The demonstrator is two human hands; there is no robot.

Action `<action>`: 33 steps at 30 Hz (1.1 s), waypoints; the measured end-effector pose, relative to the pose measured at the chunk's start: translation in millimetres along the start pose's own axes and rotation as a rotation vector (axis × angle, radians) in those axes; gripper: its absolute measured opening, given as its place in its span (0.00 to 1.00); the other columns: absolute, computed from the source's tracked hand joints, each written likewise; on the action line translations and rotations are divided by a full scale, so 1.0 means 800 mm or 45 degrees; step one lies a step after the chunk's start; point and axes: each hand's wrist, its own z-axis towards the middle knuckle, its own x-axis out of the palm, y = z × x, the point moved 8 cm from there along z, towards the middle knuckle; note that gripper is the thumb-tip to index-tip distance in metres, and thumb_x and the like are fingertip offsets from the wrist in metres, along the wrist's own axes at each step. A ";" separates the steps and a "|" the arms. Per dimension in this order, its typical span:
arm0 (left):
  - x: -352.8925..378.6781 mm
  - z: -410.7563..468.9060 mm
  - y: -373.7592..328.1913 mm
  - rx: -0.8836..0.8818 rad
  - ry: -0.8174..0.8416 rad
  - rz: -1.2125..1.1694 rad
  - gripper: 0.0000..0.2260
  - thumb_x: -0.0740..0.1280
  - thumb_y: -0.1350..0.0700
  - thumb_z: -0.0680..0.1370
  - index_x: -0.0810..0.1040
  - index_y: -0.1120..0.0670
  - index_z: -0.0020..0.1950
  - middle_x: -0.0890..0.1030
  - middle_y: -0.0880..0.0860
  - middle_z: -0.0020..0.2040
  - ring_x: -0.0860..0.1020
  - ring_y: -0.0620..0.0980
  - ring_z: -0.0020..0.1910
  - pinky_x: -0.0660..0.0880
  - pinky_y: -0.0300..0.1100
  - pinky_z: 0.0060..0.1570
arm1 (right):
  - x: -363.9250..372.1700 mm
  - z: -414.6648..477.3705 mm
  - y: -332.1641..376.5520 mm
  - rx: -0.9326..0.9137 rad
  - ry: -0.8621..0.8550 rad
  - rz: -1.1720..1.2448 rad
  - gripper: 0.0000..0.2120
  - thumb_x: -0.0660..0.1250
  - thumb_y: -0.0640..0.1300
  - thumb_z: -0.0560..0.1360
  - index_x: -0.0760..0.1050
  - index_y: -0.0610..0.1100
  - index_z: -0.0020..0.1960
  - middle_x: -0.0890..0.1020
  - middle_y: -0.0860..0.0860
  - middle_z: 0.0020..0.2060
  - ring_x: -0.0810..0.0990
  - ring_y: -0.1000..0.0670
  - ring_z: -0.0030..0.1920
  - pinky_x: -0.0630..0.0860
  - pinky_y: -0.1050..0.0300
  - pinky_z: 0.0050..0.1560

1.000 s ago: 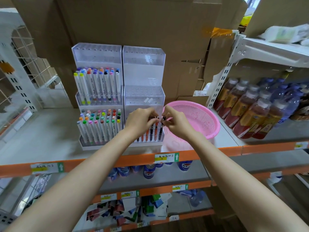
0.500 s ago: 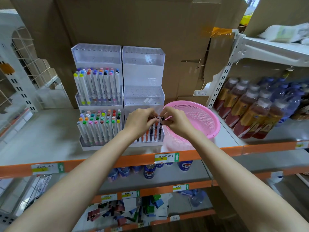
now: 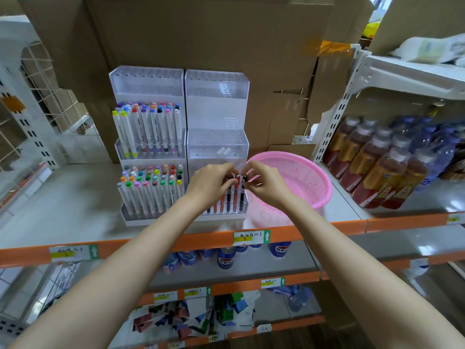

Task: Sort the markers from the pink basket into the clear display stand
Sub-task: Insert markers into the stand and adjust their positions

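now, black marker (image 3: 242, 195) in right hand (image 3: 265, 187)

Hidden, cropped, unreadable
Left hand (image 3: 210, 183) covers tops of markers (image 3: 228, 201); bottles (image 3: 377, 172) run off frame right; shelf label (image 3: 251, 236) writing illegible.

On the orange shelf edge (image 3: 214, 241), at 6 o'clock under the pink basket (image 3: 284, 154): white shelf tag (image 3: 251, 237), handwriting unreadable, yellow strip, white up-arrow on green. Matching tag (image 3: 73, 252) at 8 o'clock. Bottle labels (image 3: 392, 183) at 3 o'clock too blurred to read.
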 end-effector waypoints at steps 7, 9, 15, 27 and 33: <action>-0.013 -0.008 0.032 -0.130 0.028 -0.007 0.17 0.68 0.45 0.75 0.77 0.50 0.61 0.81 0.47 0.57 0.78 0.46 0.56 0.76 0.44 0.53 | 0.002 -0.003 -0.002 0.082 -0.021 0.149 0.17 0.72 0.42 0.73 0.75 0.48 0.61 0.81 0.51 0.51 0.80 0.53 0.49 0.77 0.65 0.47; -0.011 -0.011 0.037 -0.169 0.063 -0.109 0.16 0.70 0.46 0.74 0.78 0.50 0.60 0.81 0.47 0.57 0.78 0.45 0.56 0.74 0.44 0.56 | 0.007 -0.001 -0.007 0.130 -0.011 0.204 0.16 0.73 0.42 0.73 0.77 0.47 0.59 0.82 0.51 0.50 0.81 0.53 0.49 0.78 0.61 0.50; -0.003 -0.006 0.022 -0.197 0.030 -0.049 0.14 0.71 0.44 0.73 0.80 0.46 0.56 0.82 0.45 0.53 0.79 0.46 0.53 0.76 0.49 0.53 | 0.018 0.006 -0.009 0.123 -0.015 0.146 0.04 0.73 0.40 0.72 0.83 0.41 0.47 0.84 0.46 0.38 0.83 0.48 0.41 0.79 0.51 0.42; 0.001 -0.005 0.029 -0.232 0.035 -0.001 0.12 0.69 0.43 0.74 0.81 0.45 0.55 0.83 0.45 0.50 0.80 0.48 0.51 0.76 0.50 0.53 | 0.020 0.014 -0.014 0.094 0.065 0.241 0.08 0.75 0.45 0.70 0.82 0.42 0.46 0.84 0.48 0.39 0.83 0.50 0.42 0.81 0.50 0.45; -0.009 -0.015 0.043 -0.241 0.016 -0.104 0.14 0.72 0.49 0.73 0.80 0.50 0.57 0.82 0.49 0.53 0.79 0.48 0.53 0.77 0.47 0.53 | 0.023 0.027 0.009 -0.015 0.112 0.190 0.10 0.75 0.46 0.71 0.83 0.46 0.51 0.85 0.54 0.43 0.81 0.58 0.44 0.75 0.68 0.43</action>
